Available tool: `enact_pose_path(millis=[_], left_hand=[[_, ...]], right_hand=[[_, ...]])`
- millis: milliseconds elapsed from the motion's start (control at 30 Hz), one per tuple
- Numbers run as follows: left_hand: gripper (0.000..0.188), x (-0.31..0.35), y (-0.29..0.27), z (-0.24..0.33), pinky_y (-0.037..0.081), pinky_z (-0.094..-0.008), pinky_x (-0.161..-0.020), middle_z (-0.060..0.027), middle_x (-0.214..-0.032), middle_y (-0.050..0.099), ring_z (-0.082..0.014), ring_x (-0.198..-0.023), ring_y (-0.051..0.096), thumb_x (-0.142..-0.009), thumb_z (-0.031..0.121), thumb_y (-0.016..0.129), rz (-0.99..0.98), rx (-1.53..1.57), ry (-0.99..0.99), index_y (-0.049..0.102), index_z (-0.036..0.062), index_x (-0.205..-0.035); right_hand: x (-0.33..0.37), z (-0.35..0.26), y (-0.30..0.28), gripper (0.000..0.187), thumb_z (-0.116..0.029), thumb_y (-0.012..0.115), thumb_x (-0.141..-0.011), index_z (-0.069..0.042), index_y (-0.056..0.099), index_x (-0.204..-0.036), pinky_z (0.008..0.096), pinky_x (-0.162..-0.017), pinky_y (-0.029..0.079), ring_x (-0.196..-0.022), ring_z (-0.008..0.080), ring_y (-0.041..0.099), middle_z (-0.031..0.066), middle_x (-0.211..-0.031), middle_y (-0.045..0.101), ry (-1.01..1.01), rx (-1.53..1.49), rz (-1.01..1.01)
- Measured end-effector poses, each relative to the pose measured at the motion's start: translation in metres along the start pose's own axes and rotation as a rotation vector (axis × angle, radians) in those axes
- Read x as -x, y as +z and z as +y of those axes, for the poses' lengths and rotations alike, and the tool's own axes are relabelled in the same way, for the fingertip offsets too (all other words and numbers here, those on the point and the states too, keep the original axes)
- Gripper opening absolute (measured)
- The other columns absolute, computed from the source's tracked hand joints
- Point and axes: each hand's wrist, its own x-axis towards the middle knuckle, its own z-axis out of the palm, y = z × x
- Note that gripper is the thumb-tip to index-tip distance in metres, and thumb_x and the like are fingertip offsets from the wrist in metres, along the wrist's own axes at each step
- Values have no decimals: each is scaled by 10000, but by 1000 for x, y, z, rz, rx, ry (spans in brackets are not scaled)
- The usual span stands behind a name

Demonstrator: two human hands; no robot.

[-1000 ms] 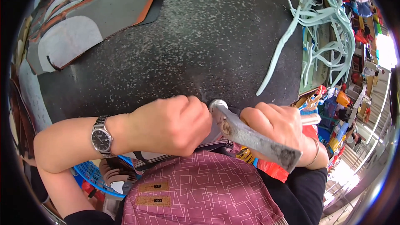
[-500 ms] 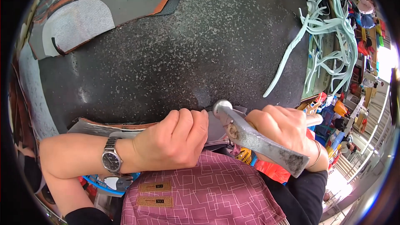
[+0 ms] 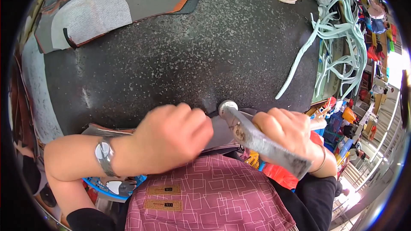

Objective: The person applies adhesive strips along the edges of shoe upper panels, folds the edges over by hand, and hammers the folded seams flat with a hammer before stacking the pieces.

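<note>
Item: grey sheet piece [image 3: 220,130], at the near edge of my dark speckled worktop [image 3: 192,60]. My left hand [image 3: 171,137] is curled closed, pinning it. My right hand [image 3: 289,132] grips the metal hammer [image 3: 257,139], head touching the piece. Step: tapping it flat. Next, I judge: short, square blows clear of my knuckles.

A worn metal hammer [image 3: 257,139] with a round, flat striking face lies slanted, its head at the near edge of the dark speckled slab and its scuffed grey body running down to the right. Just beside the head, a grey leather piece [image 3: 220,130] lies flat on that edge, partly covered.
</note>
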Motion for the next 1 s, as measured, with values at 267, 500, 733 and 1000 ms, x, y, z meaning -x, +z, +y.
enact_pose_path(millis=[267,500,733,1000], left_hand=[[271,11,-25,-10,447,-309,-523,-36,-759,535,-192,-650,553,-753,133,682,-220,156,-124,662,29,-1003],[245,30,-25,-8,443,-315,-539,-47,-781,535,-200,-682,551,-753,127,691,-130,141,-178,656,36,-978],[140,40,-14,5,417,-291,-534,-27,-723,409,-171,-663,476,-668,151,643,4,-118,-11,522,98,-714],[150,-42,15,-12,468,-354,-567,-71,-746,444,-241,-677,544,-714,112,647,165,70,-88,539,59,-805]], right_hand=[[-5,-15,2,175,-141,672,-735,-88,518,-798,287,-392,418,-495,114,525,-13,-637,392,28,-9,-41],[-11,-34,11,204,-181,680,-748,-93,496,-747,283,-376,410,-471,118,510,-12,-610,378,-21,45,-24],[-22,-45,13,190,-180,671,-750,-76,517,-788,282,-394,389,-474,114,471,-15,-628,382,-86,1,-24],[-9,-5,-15,256,-127,761,-699,-89,605,-900,374,-498,487,-599,251,628,59,-714,575,284,33,42]])
